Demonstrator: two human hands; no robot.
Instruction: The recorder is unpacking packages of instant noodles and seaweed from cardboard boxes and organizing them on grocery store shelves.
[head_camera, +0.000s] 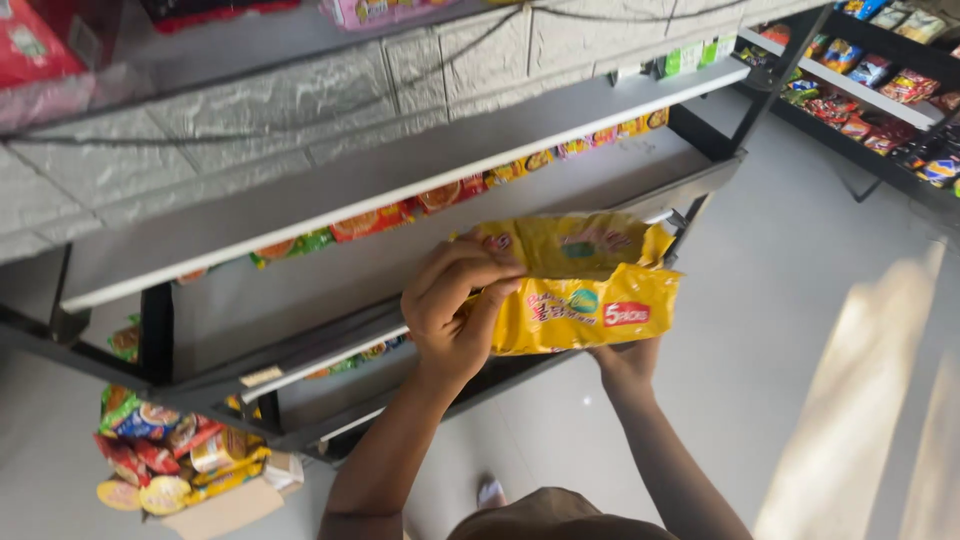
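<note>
- Right now the left hand (452, 305) is clamped on the near end of a yellow multipack (580, 285), thumb on the front face and fingers curled over the top edge, a firm grip.
- Over on the other side, the right hand (628, 358) is tucked under the pack's lower right corner; only the heel and wrist show, so I cannot tell how its fingers are set, though the pack rests against it.
- That yellow multipack is held up in the air, lengthways, just in front of the middle shelf (400, 170) of a black metal rack (155, 335), not resting on any board.
- It looks like two yellow bags held together, the back one peeking out above the front one, with a red patch on the front face.
- Behind the pack, a row of bright orange, red and green packets (380, 220) lines the back of a lower shelf board.
- Down at lower left, a cardboard box (225, 510) sits on the floor, heaped with colourful packets in red, yellow and green.
- Up at top right, another rack (880, 95) stands well apart, its shelves filled with snack bags.
- Pale grey floor (780, 300) runs between the two racks, with a band of sunlight across it at the right.
</note>
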